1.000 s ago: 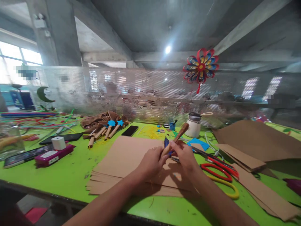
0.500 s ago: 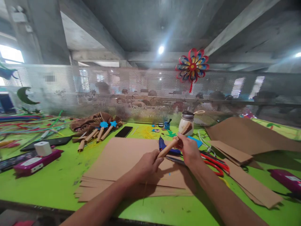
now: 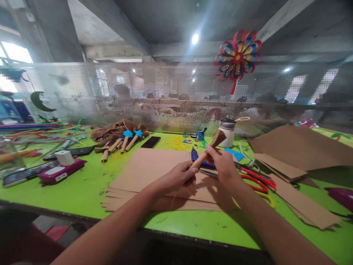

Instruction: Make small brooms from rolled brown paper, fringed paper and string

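Both hands hold a rolled brown paper tube (image 3: 199, 161) slantwise above a stack of brown paper sheets (image 3: 154, 162). My left hand (image 3: 180, 175) is closed round its lower end. Higher up, the fingers of my right hand (image 3: 224, 163) pinch it just below the flared, pleated top (image 3: 218, 138). Behind the tube lies a blue glue gun (image 3: 195, 154), partly hidden by my right hand. Scissors with red handles (image 3: 256, 181) rest by my right wrist, their blades reaching under that hand. A thin yellow strand hangs near my left hand.
Several similar paper tubes with blue paper shapes (image 3: 128, 134) lie at the back left, near a black phone (image 3: 151, 142). A white jar (image 3: 228, 133) stands behind my right hand. Brown paper strips (image 3: 303, 202) lie right; a purple box (image 3: 62, 173) lies left. A perforated screen (image 3: 165, 92) rises behind.
The view has tipped downward and a little left. Both hands still hold the paper tube, and its pleated top now shows more broadly above my right hand.
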{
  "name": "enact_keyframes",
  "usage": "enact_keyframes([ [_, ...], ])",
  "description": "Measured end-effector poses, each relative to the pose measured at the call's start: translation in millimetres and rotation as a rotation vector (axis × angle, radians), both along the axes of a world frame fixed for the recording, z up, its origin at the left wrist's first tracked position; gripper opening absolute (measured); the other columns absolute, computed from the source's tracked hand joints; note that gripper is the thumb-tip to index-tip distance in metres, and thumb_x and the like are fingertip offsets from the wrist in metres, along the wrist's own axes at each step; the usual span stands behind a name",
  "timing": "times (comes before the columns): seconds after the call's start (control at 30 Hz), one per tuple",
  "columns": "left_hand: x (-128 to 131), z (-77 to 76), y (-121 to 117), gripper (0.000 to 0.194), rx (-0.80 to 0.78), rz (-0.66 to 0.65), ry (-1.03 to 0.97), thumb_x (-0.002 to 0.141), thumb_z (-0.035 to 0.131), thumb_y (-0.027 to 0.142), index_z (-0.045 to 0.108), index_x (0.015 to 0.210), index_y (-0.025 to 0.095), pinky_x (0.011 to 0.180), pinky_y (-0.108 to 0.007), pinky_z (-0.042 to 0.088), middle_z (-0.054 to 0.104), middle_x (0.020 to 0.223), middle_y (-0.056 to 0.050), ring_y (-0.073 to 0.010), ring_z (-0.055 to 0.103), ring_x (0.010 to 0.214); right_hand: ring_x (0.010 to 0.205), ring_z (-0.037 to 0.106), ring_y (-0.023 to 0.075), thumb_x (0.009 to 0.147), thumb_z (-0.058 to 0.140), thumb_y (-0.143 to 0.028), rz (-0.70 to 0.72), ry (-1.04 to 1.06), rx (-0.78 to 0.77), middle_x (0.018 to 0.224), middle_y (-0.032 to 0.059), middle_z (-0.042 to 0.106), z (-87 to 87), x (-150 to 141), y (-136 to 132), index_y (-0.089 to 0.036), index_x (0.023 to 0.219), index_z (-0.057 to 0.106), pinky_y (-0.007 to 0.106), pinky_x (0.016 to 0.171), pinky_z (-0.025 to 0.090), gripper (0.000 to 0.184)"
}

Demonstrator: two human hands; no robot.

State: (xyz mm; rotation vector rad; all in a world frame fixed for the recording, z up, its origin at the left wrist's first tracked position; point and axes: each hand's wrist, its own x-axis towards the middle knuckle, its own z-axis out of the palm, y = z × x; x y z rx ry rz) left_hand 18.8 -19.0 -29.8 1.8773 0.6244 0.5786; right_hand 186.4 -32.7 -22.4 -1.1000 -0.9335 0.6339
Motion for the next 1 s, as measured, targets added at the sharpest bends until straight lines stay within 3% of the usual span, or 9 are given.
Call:
enact_keyframes([
  [0.13, -0.4, 3.6, -0.9, 0.028, -0.009, -0.005, 0.025, 0.085, 0.046, 0.043, 0.045, 0.08, 0.016, 0.046, -0.02, 0.032, 0.05, 0.062, 0.002, -0.0066, 0.04, 0.048, 0.048, 0.051, 0.0103, 0.061, 0.071, -0.044, 0.005, 0.07, 0.044, 0.055, -0.0006, 0.06, 10.1, 5.9, -3.1, -0.014, 0.064, 0.062, 0.023, 0.045, 0.039, 0.031],
  [0.5, 1.9, -3.0, 1.9, 0.023, 0.334, 0.186, 0.19, 0.086, 0.041, 0.037, 0.047, 0.076, 0.017, 0.055, -0.024, 0.034, 0.053, 0.061, 0.002, -0.0118, 0.047, 0.056, 0.04, 0.046, 0.0073, 0.054, 0.072, -0.033, -0.062, 0.16, 0.081, 0.048, -0.0035, 0.055, 10.3, 9.1, 1.3, -0.014, 0.06, 0.061, 0.021, 0.04, 0.039, 0.023],
  [0.7, 0.9, -6.1, 5.1, 0.022, 0.464, 0.259, 0.304, 0.087, 0.038, 0.036, 0.048, 0.079, 0.018, 0.055, -0.025, 0.032, 0.055, 0.064, 0.0, -0.0149, 0.048, 0.059, 0.04, 0.05, 0.0101, 0.058, 0.068, -0.035, -0.014, 0.205, 0.035, 0.047, -0.0008, 0.057, 16.1, 10.0, -1.6, -0.014, 0.059, 0.059, 0.021, 0.038, 0.04, 0.023],
  [0.83, -0.8, -5.4, 8.5, 0.023, 0.448, 0.219, 0.295, 0.086, 0.039, 0.038, 0.048, 0.077, 0.018, 0.055, -0.025, 0.032, 0.054, 0.062, 0.001, -0.0146, 0.048, 0.059, 0.04, 0.051, 0.0114, 0.062, 0.065, -0.043, -0.076, 0.173, 0.021, 0.046, -0.0001, 0.057, 18.6, 19.0, -0.3, -0.014, 0.058, 0.059, 0.021, 0.038, 0.04, 0.029],
  [1.0, 0.1, -2.0, 5.4, 0.026, 0.33, 0.16, 0.2, 0.085, 0.043, 0.041, 0.048, 0.075, 0.018, 0.054, -0.024, 0.033, 0.053, 0.059, 0.002, -0.0121, 0.046, 0.055, 0.037, 0.046, 0.0099, 0.058, 0.071, -0.045, -0.173, 0.116, 0.047, 0.044, -0.0006, 0.056, 16.6, 30.4, 5.5, -0.014, 0.052, 0.06, 0.022, 0.037, 0.038, 0.033],
])
